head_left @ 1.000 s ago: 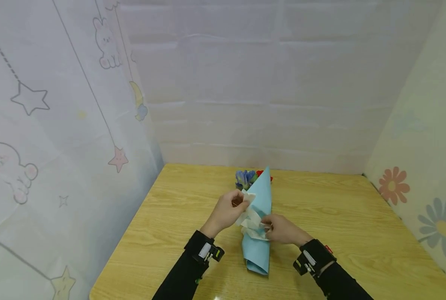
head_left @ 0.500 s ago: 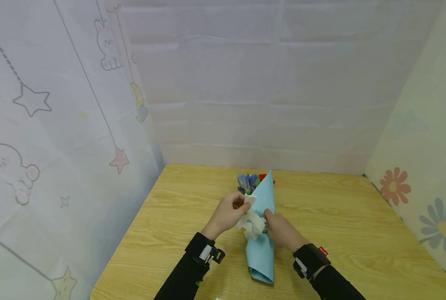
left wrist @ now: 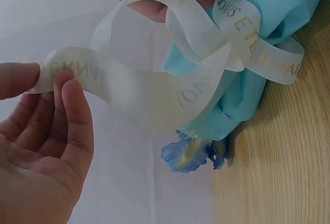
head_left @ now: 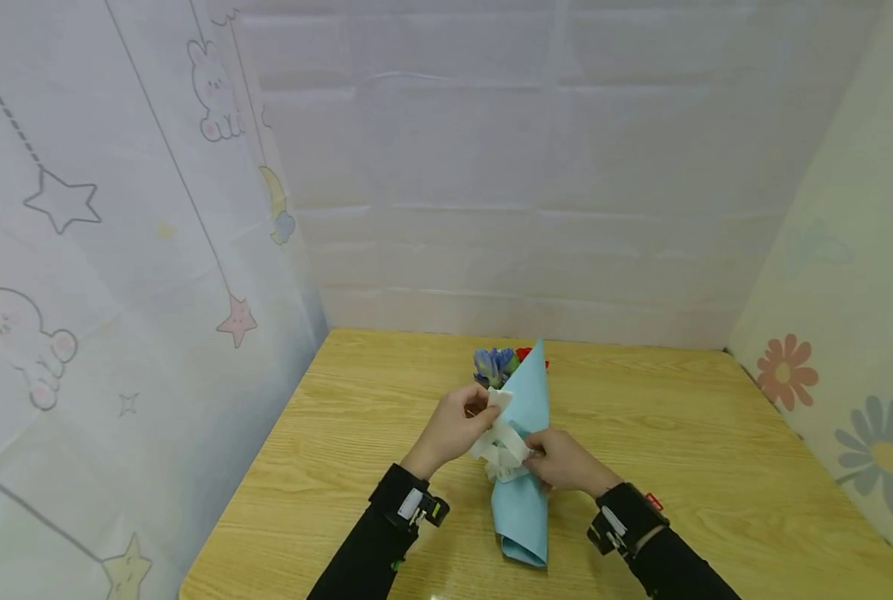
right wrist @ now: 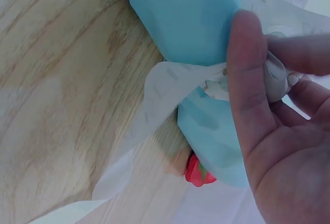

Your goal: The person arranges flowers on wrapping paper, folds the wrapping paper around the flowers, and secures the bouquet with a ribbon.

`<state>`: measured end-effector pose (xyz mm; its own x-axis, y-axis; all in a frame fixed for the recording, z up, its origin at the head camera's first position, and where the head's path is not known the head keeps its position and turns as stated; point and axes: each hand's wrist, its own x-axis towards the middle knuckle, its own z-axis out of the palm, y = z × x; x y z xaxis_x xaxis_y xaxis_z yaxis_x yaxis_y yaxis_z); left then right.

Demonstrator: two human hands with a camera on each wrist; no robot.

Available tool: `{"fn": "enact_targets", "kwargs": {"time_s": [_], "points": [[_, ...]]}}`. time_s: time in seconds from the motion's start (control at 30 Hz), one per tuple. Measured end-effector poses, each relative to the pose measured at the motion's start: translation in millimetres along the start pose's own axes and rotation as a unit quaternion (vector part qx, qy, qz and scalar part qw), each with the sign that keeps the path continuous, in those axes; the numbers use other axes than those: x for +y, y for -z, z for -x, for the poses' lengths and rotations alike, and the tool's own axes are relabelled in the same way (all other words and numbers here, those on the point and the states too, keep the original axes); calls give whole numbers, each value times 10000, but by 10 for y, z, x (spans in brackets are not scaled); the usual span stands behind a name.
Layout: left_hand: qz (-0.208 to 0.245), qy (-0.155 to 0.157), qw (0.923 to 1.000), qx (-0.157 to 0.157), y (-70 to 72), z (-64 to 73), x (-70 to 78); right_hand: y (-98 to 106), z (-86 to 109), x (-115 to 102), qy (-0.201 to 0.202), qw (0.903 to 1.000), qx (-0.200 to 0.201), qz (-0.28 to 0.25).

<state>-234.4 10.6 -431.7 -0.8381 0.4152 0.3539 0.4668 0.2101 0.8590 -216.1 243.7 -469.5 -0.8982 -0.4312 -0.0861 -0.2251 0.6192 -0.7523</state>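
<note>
A bouquet wrapped in light blue paper (head_left: 521, 521) lies on the table, cinched at its middle by a cream ribbon (left wrist: 149, 98) with printed lettering. My left hand (head_left: 452, 423) pinches one length of the ribbon between thumb and fingers, left of the bouquet. Close against the cinched part, my right hand (head_left: 566, 461) pinches a folded bit of ribbon; its fingers partly hide the knot. In the left wrist view the ribbon arches in loops between both hands. Past the paper's far end show a blue flower (left wrist: 186, 154) and a red flower (right wrist: 198, 171).
The wooden table (head_left: 371, 375) carries the bouquet near its middle. A loose ribbon tail (right wrist: 116, 175) trails over the wood in the right wrist view. Pale cloth walls stand behind and at both sides, the left one (head_left: 154, 275) printed with stars and bears.
The bouquet has shifted slightly toward me and right. My right hand rose along the paper, then came back down to the ribbon. My left hand keeps its pinch nearly in place.
</note>
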Motion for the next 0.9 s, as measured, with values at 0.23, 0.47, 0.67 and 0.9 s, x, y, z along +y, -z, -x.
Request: {"fn": "enact_targets", "kwargs": {"time_s": [0.23, 0.47, 0.67, 0.9], "points": [[-95, 41, 9999, 53, 6, 3, -14, 38, 44, -81, -332, 9993, -63, -161], [-272, 102, 9995, 82, 16, 48, 107, 156, 126, -199, -498, 9962, 663, 270], [-172, 60, 9998, -35, 94, 116, 384, 205, 105, -191, -98, 9852, 1669, 363], [-169, -18, 9998, -54, 123, 164, 410, 370, 46, -18, -202, 9662, 2556, -273]]}}
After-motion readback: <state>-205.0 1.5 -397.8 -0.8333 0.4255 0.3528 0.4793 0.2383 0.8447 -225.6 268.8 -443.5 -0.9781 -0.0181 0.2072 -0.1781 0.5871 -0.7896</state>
